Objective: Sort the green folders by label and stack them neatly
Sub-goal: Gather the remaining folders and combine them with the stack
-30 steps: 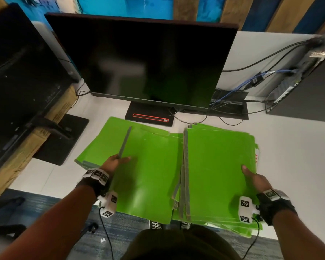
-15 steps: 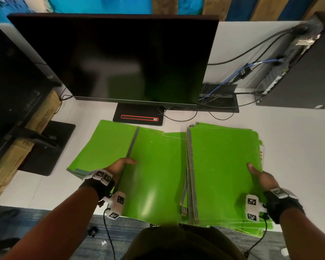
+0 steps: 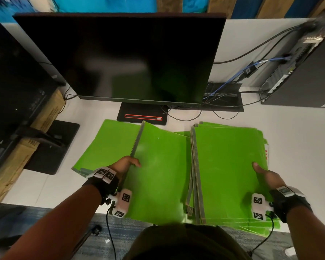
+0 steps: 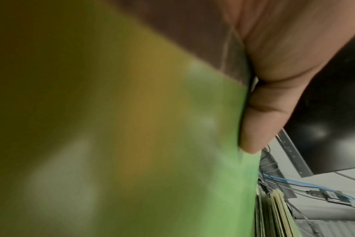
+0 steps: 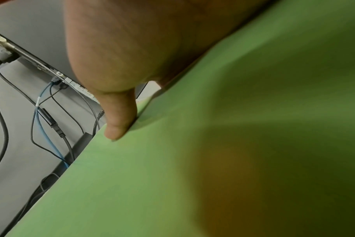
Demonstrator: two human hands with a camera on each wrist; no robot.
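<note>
A green folder (image 3: 158, 169) with a grey spine is lifted at its left edge, where my left hand (image 3: 126, 164) grips it, thumb on top (image 4: 259, 125) and fingers hidden beneath. It overlaps another green folder (image 3: 105, 145) lying flat to the left. On the right sits a stack of several green folders (image 3: 227, 166) with grey spines on its left side. My right hand (image 3: 265, 175) holds the top folder at the stack's right edge, thumb pressed on its cover (image 5: 120, 121), fingers hidden under it. A white label with red print (image 3: 266, 152) peeks out at the stack's right.
A large dark monitor (image 3: 129, 59) stands behind the folders on its base (image 3: 142, 114). Cables (image 3: 233, 94) and a black computer case (image 3: 304, 72) are at the back right. A second monitor (image 3: 13, 91) and cardboard box (image 3: 17, 147) are at the left. The white desk's front edge (image 3: 45, 205) is near me.
My left hand has raised the left edge of its folder a little and shifted it slightly right. My right hand keeps its hold on the stack's right edge.
</note>
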